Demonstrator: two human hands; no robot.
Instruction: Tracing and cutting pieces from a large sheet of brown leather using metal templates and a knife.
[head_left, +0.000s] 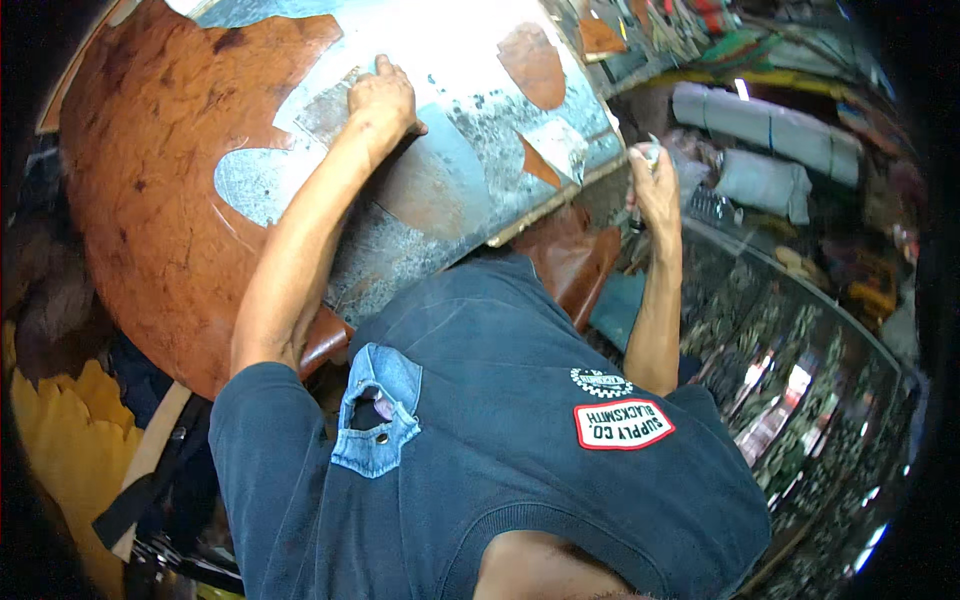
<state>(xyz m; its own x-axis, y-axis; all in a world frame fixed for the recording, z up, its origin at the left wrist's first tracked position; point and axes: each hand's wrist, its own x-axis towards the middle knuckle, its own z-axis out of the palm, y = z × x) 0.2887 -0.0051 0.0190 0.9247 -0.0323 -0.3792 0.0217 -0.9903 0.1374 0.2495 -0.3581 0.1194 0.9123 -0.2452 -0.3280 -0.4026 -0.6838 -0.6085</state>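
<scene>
My left hand [383,105] lies pressed on a smooth grey-brown sheet piece [430,185] on the worktop, fingers pointing to the far side and thumb apart. Beside it spreads a large brown leather hide [160,160], its right edge cut in curves. At the worktop's right edge, my right hand [656,190] is raised off the surface and closed around a small object. A pale bit shows above its fingers and a dark part below, but the kind is unclear. Farther back lies a rounded brown leather piece [532,66]; a small leather scrap [540,162] sits near the right edge.
The worktop [385,262] has a mottled grey surface, glaring white at the back. More brown leather [575,265] hangs by its front edge. Yellow material [70,440] lies lower left. White wrapped rolls [770,130] and a dark rack of glossy items [770,350] stand to the right.
</scene>
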